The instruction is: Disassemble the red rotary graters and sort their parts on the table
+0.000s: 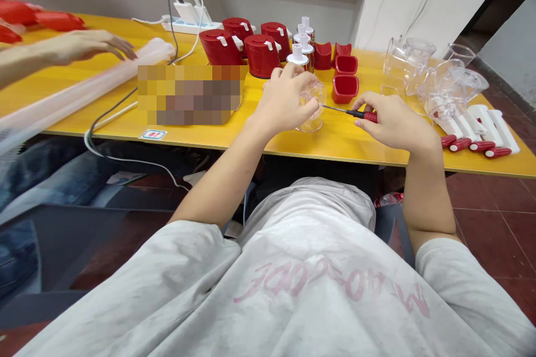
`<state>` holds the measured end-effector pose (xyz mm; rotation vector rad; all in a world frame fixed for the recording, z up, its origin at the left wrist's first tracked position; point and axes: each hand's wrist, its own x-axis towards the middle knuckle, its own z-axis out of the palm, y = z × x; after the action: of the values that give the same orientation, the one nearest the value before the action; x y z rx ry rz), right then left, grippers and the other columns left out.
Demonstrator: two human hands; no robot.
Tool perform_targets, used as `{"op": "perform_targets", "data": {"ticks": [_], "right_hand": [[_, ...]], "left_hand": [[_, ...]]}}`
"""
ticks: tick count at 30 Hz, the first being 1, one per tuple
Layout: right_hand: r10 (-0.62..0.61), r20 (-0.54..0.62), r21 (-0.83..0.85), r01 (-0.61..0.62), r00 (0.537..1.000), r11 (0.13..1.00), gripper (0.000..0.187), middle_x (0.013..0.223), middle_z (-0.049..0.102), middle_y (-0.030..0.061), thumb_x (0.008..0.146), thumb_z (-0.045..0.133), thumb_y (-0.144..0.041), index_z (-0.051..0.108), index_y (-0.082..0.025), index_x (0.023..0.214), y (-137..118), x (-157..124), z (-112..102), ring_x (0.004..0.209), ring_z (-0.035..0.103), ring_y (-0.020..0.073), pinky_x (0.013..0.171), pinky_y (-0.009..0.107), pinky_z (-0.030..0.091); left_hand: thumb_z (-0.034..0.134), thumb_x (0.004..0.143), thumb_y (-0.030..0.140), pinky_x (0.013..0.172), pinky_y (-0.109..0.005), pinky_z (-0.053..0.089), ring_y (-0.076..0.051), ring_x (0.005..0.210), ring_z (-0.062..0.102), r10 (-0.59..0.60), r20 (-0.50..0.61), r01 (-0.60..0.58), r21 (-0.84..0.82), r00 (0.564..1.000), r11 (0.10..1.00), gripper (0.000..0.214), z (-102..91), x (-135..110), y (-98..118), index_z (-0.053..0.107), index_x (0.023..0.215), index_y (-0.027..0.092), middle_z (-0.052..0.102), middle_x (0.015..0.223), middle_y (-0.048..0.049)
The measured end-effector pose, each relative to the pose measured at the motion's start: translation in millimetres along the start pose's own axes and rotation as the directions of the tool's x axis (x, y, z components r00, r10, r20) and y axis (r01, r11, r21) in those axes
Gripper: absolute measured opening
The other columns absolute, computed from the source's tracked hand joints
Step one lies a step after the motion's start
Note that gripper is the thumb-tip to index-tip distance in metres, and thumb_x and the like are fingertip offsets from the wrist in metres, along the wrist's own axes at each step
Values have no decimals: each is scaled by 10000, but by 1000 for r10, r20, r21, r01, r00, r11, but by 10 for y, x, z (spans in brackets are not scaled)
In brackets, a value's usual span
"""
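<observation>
My left hand (288, 97) is closed on a clear plastic housing (312, 122) that rests on the yellow table. In my right hand (391, 120) is a screwdriver (363, 115) with a red and black handle, held level. Its thin shaft points left, and the tip meets the right side of the clear housing. Whether a screw sits at the tip is too small to tell. Just behind my left hand stand several white-topped cylinders (297, 57). Red square cups (345, 88) are beyond the screwdriver.
Several red housings (263, 56) stand at the back, near a power strip (192, 25) with cables. More clear housings (450, 86) and white parts with red handles (477, 131) lie at the right. Another person's hand (90, 46) is over clear plastic wrap (104, 78) at the left.
</observation>
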<state>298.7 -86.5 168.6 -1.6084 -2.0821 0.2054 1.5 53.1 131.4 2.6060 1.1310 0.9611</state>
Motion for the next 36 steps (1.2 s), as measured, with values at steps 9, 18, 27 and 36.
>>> {"op": "perform_targets", "data": {"ticks": [9,18,27,36], "right_hand": [[0,16,-3,0,1000,1000,311,1090,930,98,1085,891,-392,910,-303,1382,-26,-3,-25,1044,854,394,1038,557,688],[-12,16,-26,12,1000,1000,303,1095,925,96,1097,855,-363,901,-291,1388,-7,12,-14,1018,840,376,1013,534,683],[-38,68,-38,41,997,998,344,1109,924,112,1105,867,-396,885,-277,1428,97,59,-11,997,826,375,993,526,675],[-39,64,-67,43,997,997,301,1108,929,107,1140,818,-356,894,-282,1422,58,48,-18,1019,840,377,1011,529,668]], "left_hand": [[764,1079,484,1435,-830,506,-552,1644,630,-5,0,5,-6,1000,1000,579,4,0,8,835,1637,347,708,1765,-181],[764,1083,479,1449,-830,486,-550,1642,621,-9,-6,9,-8,1000,1000,567,18,4,2,837,1630,346,716,1774,-172],[747,1093,436,1433,-801,497,-544,1635,626,-12,-9,12,18,1000,1000,570,27,-1,6,835,1643,315,713,1769,-183],[739,1094,415,1431,-790,498,-542,1640,629,-8,-1,8,21,1000,1000,570,22,5,1,831,1646,306,714,1758,-190]]}}
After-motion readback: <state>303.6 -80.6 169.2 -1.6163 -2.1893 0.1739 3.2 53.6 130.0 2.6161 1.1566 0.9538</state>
